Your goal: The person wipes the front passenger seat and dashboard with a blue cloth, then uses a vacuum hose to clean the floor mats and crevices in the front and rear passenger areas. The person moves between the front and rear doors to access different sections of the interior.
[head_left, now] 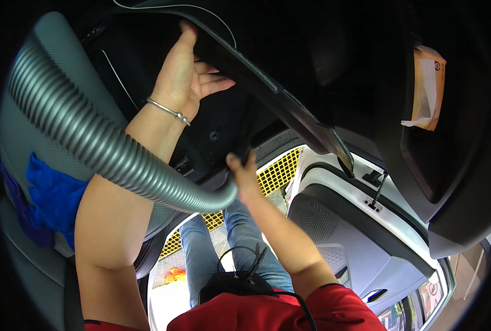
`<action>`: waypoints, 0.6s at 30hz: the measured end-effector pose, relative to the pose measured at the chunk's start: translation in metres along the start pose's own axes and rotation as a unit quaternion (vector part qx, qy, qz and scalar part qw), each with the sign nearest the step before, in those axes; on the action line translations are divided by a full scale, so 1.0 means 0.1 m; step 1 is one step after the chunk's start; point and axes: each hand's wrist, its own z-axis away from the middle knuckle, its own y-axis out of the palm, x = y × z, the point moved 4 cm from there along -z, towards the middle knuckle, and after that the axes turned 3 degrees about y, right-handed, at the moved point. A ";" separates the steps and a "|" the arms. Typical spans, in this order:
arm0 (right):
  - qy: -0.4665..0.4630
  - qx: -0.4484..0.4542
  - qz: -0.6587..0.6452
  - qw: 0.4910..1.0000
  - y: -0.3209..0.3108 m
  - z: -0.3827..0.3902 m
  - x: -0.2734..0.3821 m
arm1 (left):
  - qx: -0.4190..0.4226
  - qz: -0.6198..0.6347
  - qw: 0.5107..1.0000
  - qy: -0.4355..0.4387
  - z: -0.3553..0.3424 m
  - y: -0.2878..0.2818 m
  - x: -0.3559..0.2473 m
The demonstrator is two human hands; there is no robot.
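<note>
My left hand (187,77), with a metal bracelet at its wrist, reaches into the dark car footwell. Its thumb touches the raised edge of a black panel or mat (278,91), while the other fingers stretch out below that edge. Lower down, my right hand (244,174) wraps round the end of a grey ribbed vacuum hose (113,140). The hose crosses over my left forearm from the upper left. Whatever nozzle lies beyond my right hand is lost in the dark.
A grey seat (63,66) stands at the left, with a blue cloth (55,185) on it. The open car door (356,237) is at the lower right. An orange and white packet (426,88) sits in dark trim at the right. Yellow floor grating (275,174) shows outside.
</note>
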 end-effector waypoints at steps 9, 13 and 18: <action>-0.002 -0.004 -0.065 0.998 -1.03 -1.66 0.75 | -0.006 0.096 0.995 0.021 -0.14 -0.14 0.08; 0.102 -0.059 -0.034 0.992 -0.89 -0.74 0.08 | -0.082 0.024 0.988 -0.125 -0.11 -0.05 0.06; 0.166 0.088 0.039 0.981 -0.06 1.10 -0.39 | 0.089 0.001 0.996 -0.012 0.14 0.06 -0.12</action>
